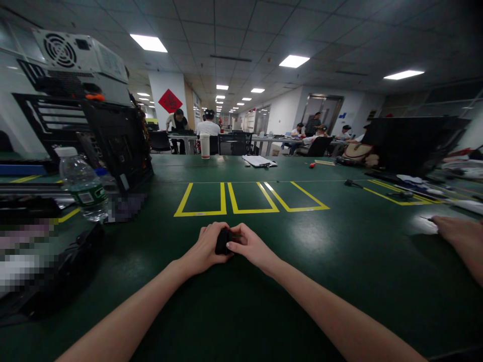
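My left hand (206,247) and my right hand (251,246) meet at the middle of the green table (339,261), both closed around a small black object (223,241). The object rests on or just above the mat, a little nearer than the yellow taped boxes (249,198). Its exact shape is mostly hidden by my fingers.
A water bottle (83,187) and an opened computer case (94,125) stand at the left. Another person's hand (458,234) lies on the table at the right. A white cup (205,146), papers (258,161) and a dark monitor (411,143) sit farther back. Several people work at distant desks.
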`<state>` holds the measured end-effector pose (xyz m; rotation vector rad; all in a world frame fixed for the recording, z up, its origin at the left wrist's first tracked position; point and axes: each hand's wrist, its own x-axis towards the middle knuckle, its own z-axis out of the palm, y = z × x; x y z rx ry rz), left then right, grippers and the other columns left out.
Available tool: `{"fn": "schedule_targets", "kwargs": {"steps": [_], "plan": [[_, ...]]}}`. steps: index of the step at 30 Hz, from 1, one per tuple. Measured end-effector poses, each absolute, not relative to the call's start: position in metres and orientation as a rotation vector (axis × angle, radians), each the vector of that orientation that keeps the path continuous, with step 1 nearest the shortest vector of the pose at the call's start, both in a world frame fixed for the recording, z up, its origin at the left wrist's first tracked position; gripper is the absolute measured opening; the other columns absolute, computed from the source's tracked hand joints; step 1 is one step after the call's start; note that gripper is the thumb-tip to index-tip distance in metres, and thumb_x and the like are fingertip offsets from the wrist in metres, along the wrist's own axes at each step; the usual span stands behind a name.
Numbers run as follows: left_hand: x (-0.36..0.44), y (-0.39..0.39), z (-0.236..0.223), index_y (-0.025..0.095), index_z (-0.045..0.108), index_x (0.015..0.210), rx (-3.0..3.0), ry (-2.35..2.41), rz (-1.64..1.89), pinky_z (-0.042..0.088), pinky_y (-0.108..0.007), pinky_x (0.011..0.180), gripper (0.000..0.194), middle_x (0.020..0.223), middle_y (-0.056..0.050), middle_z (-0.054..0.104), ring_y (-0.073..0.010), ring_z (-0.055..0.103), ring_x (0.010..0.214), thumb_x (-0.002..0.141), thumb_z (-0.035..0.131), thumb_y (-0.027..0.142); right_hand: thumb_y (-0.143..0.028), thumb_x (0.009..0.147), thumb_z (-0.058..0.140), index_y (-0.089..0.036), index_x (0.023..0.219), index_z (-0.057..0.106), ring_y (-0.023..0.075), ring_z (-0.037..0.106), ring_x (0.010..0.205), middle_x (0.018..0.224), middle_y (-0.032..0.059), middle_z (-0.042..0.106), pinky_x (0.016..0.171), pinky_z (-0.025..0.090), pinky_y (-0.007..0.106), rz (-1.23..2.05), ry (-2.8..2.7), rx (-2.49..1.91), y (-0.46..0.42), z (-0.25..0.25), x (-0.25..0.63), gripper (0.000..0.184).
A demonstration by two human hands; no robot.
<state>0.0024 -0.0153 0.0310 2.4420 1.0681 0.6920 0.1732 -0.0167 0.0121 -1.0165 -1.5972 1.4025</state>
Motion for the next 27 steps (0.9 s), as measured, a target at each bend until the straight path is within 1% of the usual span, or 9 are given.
{"fn": "schedule_targets", "kwargs": {"steps": [2,5,7,13,16,19,23,25,27], "plan": [[0.0026,-0.0152,0.0310,0.023,0.036,0.109,2.442,1.072,0.694,0.036,-0.040,0.081,0.044,0.105,-0.005,0.044,-0.0229,0.045,0.093,0.070,0.057,0.027,-0.028,0.069,0.060,-0.021,0.094,0.047,0.0176,0.051,0.097,0.103,0.0015,0.052,0.082,0.043,0.035,1.407,-1.598,-0.990,-0.0187,0.0140,0.1734,0.029],[0.0032,-0.0140,0.0294,0.022,0.036,0.109,2.469,1.070,0.721,0.035,-0.039,0.081,0.046,0.105,-0.005,0.045,-0.0224,0.045,0.094,0.069,0.058,0.027,-0.036,0.073,0.054,-0.021,0.090,0.047,0.0174,0.053,0.092,0.096,0.0014,0.054,0.077,0.045,0.035,1.394,-1.579,-0.997,-0.0182,0.0132,0.1726,0.024],[0.0039,-0.0129,0.0278,0.022,0.037,0.109,2.491,1.067,0.736,0.035,-0.038,0.082,0.046,0.103,-0.005,0.046,-0.0222,0.044,0.094,0.069,0.059,0.027,-0.037,0.073,0.052,-0.021,0.089,0.047,0.0168,0.054,0.090,0.093,0.0012,0.055,0.076,0.045,0.034,1.387,-1.561,-0.998,-0.0160,0.0107,0.1717,0.023],[0.0049,-0.0120,0.0265,0.021,0.036,0.109,2.484,1.089,0.723,0.034,-0.039,0.083,0.047,0.103,-0.006,0.045,-0.0227,0.044,0.095,0.068,0.059,0.027,-0.034,0.071,0.056,-0.020,0.099,0.047,0.0180,0.050,0.098,0.103,0.0037,0.052,0.083,0.041,0.037,1.391,-1.545,-1.059,-0.0111,0.0067,0.1721,0.033],[0.0042,-0.0124,0.0279,0.022,0.036,0.108,2.469,1.089,0.704,0.034,-0.039,0.083,0.046,0.104,-0.006,0.045,-0.0228,0.044,0.094,0.068,0.059,0.027,-0.029,0.069,0.059,-0.020,0.096,0.047,0.0184,0.050,0.099,0.103,0.0032,0.051,0.083,0.042,0.037,1.419,-1.583,-1.024,-0.0139,0.0108,0.1736,0.031],[0.0037,-0.0131,0.0298,0.022,0.036,0.108,2.462,1.084,0.694,0.034,-0.039,0.082,0.045,0.103,-0.005,0.045,-0.0224,0.045,0.093,0.068,0.058,0.027,-0.024,0.065,0.063,-0.022,0.094,0.046,0.0177,0.052,0.097,0.102,0.0014,0.051,0.082,0.043,0.035,1.436,-1.598,-0.973,-0.0183,0.0152,0.1744,0.034],[0.0040,-0.0148,0.0327,0.023,0.037,0.109,2.453,1.076,0.707,0.035,-0.039,0.082,0.046,0.105,-0.005,0.045,-0.0231,0.045,0.095,0.068,0.058,0.028,-0.035,0.073,0.054,-0.022,0.091,0.047,0.0176,0.052,0.095,0.100,0.0015,0.051,0.079,0.044,0.036,1.413,-1.573,-1.004,-0.0199,0.0148,0.1739,0.023],[0.0041,-0.0155,0.0338,0.024,0.037,0.109,2.452,1.076,0.713,0.035,-0.039,0.082,0.047,0.105,-0.005,0.046,-0.0236,0.045,0.095,0.068,0.059,0.029,-0.038,0.074,0.051,-0.022,0.090,0.048,0.0178,0.051,0.094,0.099,0.0017,0.051,0.079,0.044,0.036,1.393,-1.563,-1.021,-0.0180,0.0122,0.1733,0.023],[0.0040,-0.0154,0.0338,0.023,0.037,0.109,2.458,1.073,0.717,0.035,-0.039,0.082,0.047,0.104,-0.005,0.046,-0.0235,0.045,0.095,0.068,0.059,0.028,-0.037,0.073,0.053,-0.022,0.093,0.047,0.0180,0.051,0.095,0.099,0.0021,0.052,0.080,0.043,0.036,1.403,-1.541,-1.037,-0.0152,0.0099,0.1730,0.026]]}}
